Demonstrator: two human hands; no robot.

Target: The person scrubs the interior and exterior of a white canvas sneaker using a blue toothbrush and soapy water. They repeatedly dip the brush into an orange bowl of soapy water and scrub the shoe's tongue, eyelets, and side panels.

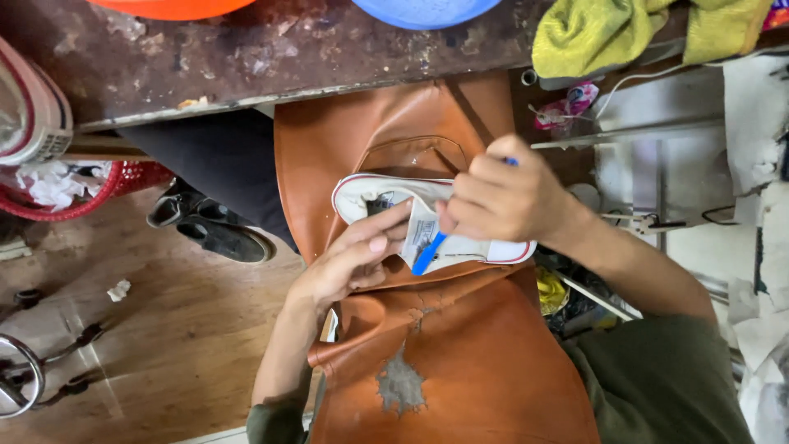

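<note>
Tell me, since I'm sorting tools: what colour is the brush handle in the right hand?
Blue, seen in the head view: the brush is held by the right hand over the white shoe.

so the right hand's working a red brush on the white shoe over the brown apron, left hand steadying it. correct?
Not quite: the brush in the right hand is blue, as the head view shows. The rest holds: white shoe, brown apron, left hand steadying it.
</note>
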